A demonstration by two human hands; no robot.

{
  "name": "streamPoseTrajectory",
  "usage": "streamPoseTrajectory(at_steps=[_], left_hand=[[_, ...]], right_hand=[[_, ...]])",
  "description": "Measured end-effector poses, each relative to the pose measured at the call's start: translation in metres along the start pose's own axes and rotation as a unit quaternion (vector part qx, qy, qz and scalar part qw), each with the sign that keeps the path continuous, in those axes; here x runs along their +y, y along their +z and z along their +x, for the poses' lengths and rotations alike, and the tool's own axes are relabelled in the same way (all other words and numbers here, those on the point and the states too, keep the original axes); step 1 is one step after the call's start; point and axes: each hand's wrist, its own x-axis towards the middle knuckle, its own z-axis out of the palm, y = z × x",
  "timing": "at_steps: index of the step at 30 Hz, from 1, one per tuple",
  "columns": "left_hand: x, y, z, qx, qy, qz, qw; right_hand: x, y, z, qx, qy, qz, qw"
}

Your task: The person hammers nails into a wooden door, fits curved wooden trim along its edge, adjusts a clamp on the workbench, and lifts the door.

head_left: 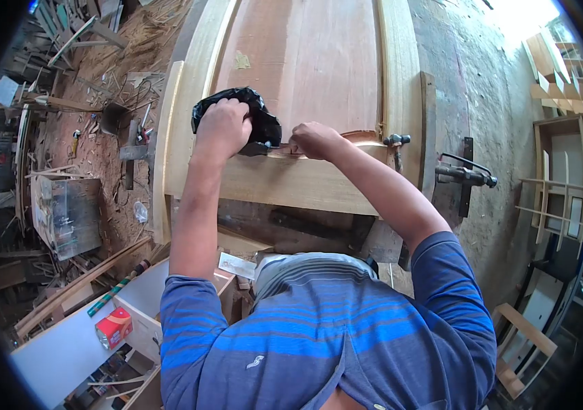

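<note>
A wooden panel with a pale frame [271, 183] lies in front of me, its reddish inner boards [332, 61] running away from me. My left hand [224, 125] is closed on a crumpled black plastic bag [266, 123] near the panel's lower left corner. To its right, my right hand [313, 141] is closed at the curved lower edge of the inner board; what its fingertips hold, if anything, is too small to make out. A small dark thing lies between the hands. Right of my right hand, a hammer [396, 140] rests on the frame.
A metal clamp [465, 175] juts out at the panel's right side. Wood scraps and shavings cover the floor at left, near a worn box [69, 212]. A red packet [114, 326] sits on a white board [66, 359] at lower left. Wooden frames [564, 178] stand at right.
</note>
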Motion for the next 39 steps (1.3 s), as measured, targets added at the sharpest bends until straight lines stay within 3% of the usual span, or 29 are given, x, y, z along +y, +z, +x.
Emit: streamPoseTrajectory(at_steps=[3,6,7,11,13,17,19,24,28,29,32,36,39], left_hand=[[-0.007,0.010,-0.008,-0.021,0.010,0.020,1.000],[0.000,0.002,-0.014,0.015,0.005,-0.062,0.998],[0.000,0.004,-0.017,0.080,0.040,-0.102,0.991],[0.025,-0.015,-0.033,0.164,0.041,-0.184,0.968],[0.035,-0.013,-0.042,0.191,0.047,-0.192,0.961],[0.058,0.000,-0.062,0.232,0.050,-0.226,0.945],[0.073,0.018,-0.077,0.201,0.021,-0.281,0.938],[0.085,0.100,-0.091,0.078,-0.067,-0.303,0.948],[0.079,0.140,-0.061,0.030,-0.037,-0.202,0.978],[0.082,0.133,-0.048,-0.042,-0.043,-0.138,0.989],[0.079,0.133,-0.020,-0.115,-0.019,-0.061,0.991],[0.062,0.147,-0.005,-0.126,0.103,0.007,0.987],[0.058,0.152,-0.004,-0.157,0.105,0.024,0.982]], right_hand=[[-0.007,-0.008,0.007,-0.034,0.000,-0.029,0.999],[-0.006,-0.015,0.012,-0.060,0.005,-0.012,0.998],[-0.006,-0.017,0.014,-0.070,0.003,-0.002,0.998],[-0.006,-0.009,0.017,-0.034,0.012,0.055,0.998],[-0.006,0.002,0.026,0.007,0.035,0.079,0.996],[-0.008,-0.017,0.013,-0.028,0.017,0.075,0.997],[0.007,-0.015,0.009,-0.015,-0.022,0.101,0.994],[0.017,-0.022,-0.028,0.143,0.058,0.236,0.960],[0.030,-0.013,-0.041,0.172,0.065,0.248,0.951],[0.028,-0.013,-0.045,0.168,0.071,0.261,0.948],[0.024,-0.013,-0.049,0.187,0.064,0.262,0.944],[0.027,-0.009,-0.052,0.208,0.056,0.265,0.940],[0.027,-0.006,-0.054,0.224,0.059,0.278,0.932]])
